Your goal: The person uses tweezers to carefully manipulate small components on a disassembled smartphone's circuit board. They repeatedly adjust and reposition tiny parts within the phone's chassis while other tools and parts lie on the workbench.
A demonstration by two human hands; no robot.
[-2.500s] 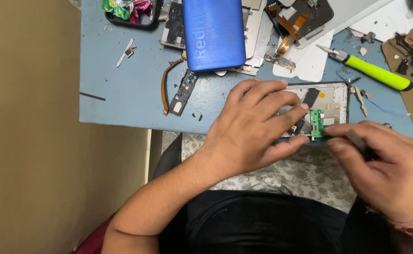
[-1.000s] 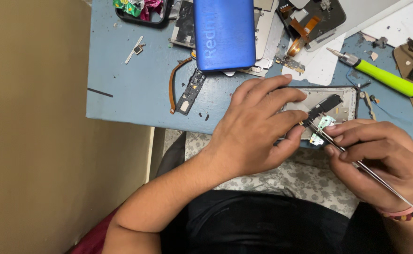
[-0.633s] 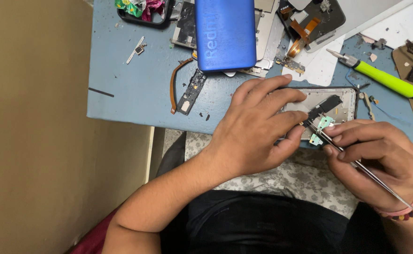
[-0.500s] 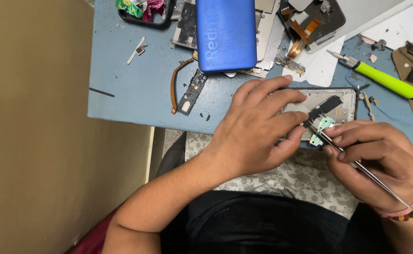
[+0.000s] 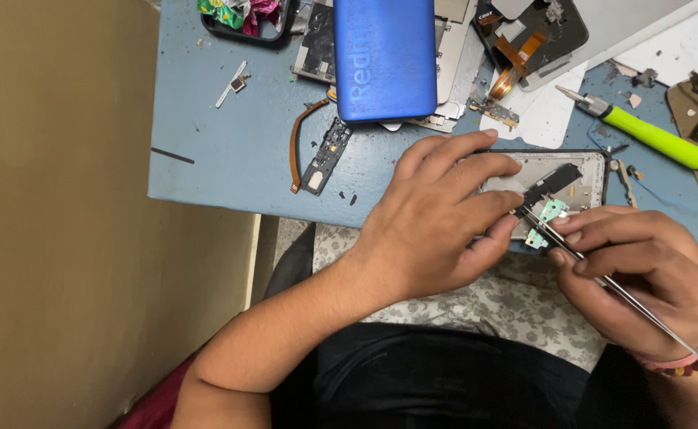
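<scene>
Two hands, tweezers (image 5: pixel 603 278), phone frame (image 5: pixel 587 163) overhanging table edge (image 5: pixel 206 199)

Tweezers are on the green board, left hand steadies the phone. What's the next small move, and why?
Probably ease the small green board up and clear of the phone frame. The tweezers in the right hand have their tips at it, it sits tilted at the frame's lower edge, and the left hand pins the frame down.
</scene>
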